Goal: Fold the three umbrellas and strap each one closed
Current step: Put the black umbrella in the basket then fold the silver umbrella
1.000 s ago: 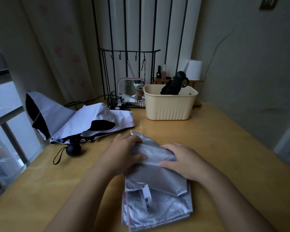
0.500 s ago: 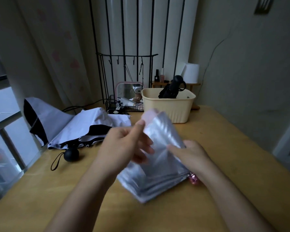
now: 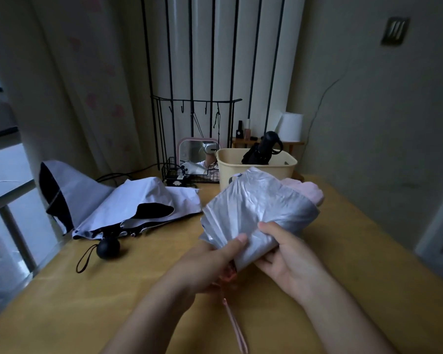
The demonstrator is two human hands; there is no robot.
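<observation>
Left hand (image 3: 210,264) and right hand (image 3: 289,259) grip silver umbrella (image 3: 256,208) — basket (image 3: 289,169) behind.

- Silver umbrella (image 3: 253,208): glossy, crinkled silvery cloth, with matt pink cloth showing at its 2 o'clock edge.
- White umbrella (image 3: 143,198), at 9 o'clock: matt pale cloth with black lining.
- Ball handle (image 3: 108,247): smooth, matt black.
- Black umbrella (image 3: 261,152), at 12 o'clock: matt black cloth.
- Bin (image 3: 225,169): smooth cream plastic.
- Rack (image 3: 189,175), at 11 o'clock: thin black wire.
- Table (image 3: 356,251): smooth yellowish wood with a faint sheen.
- Roll (image 3: 290,126): matt white paper.
</observation>
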